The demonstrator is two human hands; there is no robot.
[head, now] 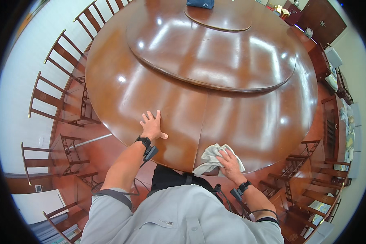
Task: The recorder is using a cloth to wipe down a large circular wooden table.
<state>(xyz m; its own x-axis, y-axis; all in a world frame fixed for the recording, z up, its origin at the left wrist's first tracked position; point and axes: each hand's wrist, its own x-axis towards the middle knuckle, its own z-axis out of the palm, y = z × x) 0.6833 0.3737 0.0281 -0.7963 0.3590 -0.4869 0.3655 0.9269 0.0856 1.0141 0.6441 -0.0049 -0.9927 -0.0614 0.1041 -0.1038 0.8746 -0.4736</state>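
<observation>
My left hand rests with spread fingers on the polished wooden top of a large round table, left of its seam, and holds nothing. Under my right hand lies a crumpled pale cloth, pressed against the tabletop close to the near edge, right of the seam. One corner of the cloth reaches toward the table's rim. Both wrists carry a strapped black device. Beyond the hands rises a wide round wooden turntable, its surface glossy with reflected light.
A smaller wooden disc sits on the turntable, with a dark blue bag at its far side. Wooden chairs line the left; more chairs stand at the lower right. Black cables hang beside both my arms.
</observation>
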